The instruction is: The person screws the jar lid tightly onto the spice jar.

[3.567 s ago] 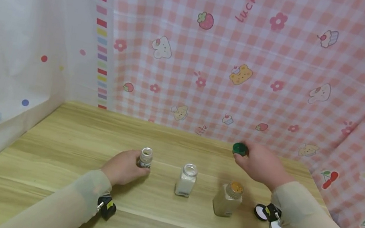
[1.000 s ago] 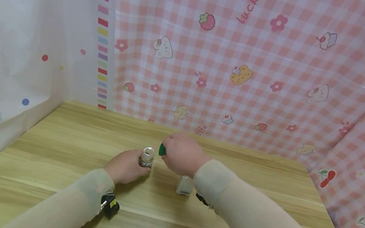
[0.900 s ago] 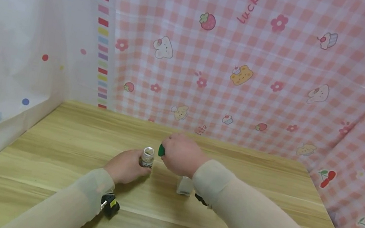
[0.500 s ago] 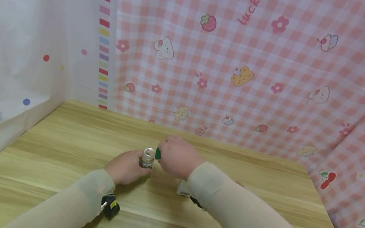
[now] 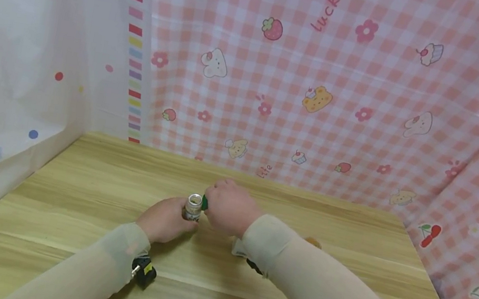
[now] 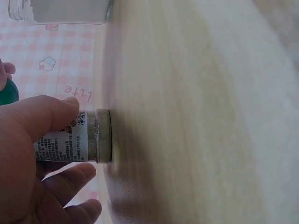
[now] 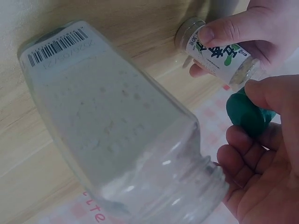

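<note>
My left hand [image 5: 163,219] grips a small glass spice jar [image 6: 70,142] with a white printed label, upright on the table. The jar's mouth is uncovered in the head view. Beside that mouth, my right hand [image 5: 233,208] pinches a green cap [image 7: 250,114] between thumb and fingers. The cap is tilted on its side, right at the jar's rim. Just below my right hand stands an uncapped glass jar of white powder [image 7: 103,121], partly hidden by the hand and sleeve in the head view.
Behind my right forearm, only the orange-brown top of another jar [image 5: 313,242] shows; its body is hidden. The wooden table [image 5: 121,166] meets a pink checked cloth [image 5: 310,130] at the back and a white cloth [image 5: 16,78] at the left.
My right hand has come left with the green cap, from the table's right side to the spice jar, edging lower and closer in the last second. My left hand stays on the jar.
</note>
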A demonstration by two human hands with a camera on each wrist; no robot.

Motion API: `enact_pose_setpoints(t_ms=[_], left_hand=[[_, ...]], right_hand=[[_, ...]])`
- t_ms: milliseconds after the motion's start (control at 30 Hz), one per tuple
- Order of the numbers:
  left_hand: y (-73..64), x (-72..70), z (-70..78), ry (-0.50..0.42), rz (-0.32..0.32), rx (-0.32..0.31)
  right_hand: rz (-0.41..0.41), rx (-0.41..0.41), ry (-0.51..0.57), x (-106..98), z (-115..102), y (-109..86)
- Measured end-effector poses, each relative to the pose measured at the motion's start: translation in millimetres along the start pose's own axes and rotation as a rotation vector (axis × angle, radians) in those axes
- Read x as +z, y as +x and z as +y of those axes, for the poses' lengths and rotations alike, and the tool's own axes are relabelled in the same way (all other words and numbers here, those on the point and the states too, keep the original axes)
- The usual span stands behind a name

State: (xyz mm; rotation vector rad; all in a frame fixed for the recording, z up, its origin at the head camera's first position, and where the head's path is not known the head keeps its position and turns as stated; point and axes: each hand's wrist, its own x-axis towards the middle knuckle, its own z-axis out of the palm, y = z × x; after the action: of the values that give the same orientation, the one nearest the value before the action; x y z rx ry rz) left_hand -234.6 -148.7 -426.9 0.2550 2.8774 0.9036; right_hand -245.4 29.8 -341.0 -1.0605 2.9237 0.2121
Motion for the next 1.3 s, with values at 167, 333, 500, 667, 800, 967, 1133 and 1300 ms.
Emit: enact_pose_setpoints(t_ms=[167,333,500,667,800,967,1133,1300], left_hand=[[-0.6,0.0,0.3,-0.003,-0.001,-0.001],[-0.3,0.4,0.6,0.002,0.003,0.003],[1.1,1.6,-0.1,0.016,0.007,0.01],[2.9,3.4,-1.6,0.034,0.015,0.024],[3.3,4.1,-2.0,0.033,0.018,0.029],[3.7,4.6,-2.8,0.031,0.017,0.036],[3.7,4.8,-4.0,0.024,0.025,0.046],[2.2,4.7,-4.0,0.018,0.017,0.049]], right_hand=[[-0.001,0.004,0.018,1.2,-0.6,-0.6],[-0.003,0.012,0.029,1.5,-1.3,-1.2],[0.012,0.005,0.028,2.2,-1.1,-0.5],[0.029,-0.003,0.053,3.9,-0.4,0.4],[0.039,-0.01,0.063,4.8,-0.1,0.7],[0.041,-0.01,0.088,4.8,-1.7,2.2],[0.032,-0.026,0.116,3.1,-5.4,5.3],[0.02,-0.026,0.12,2.8,-9.4,7.0]])
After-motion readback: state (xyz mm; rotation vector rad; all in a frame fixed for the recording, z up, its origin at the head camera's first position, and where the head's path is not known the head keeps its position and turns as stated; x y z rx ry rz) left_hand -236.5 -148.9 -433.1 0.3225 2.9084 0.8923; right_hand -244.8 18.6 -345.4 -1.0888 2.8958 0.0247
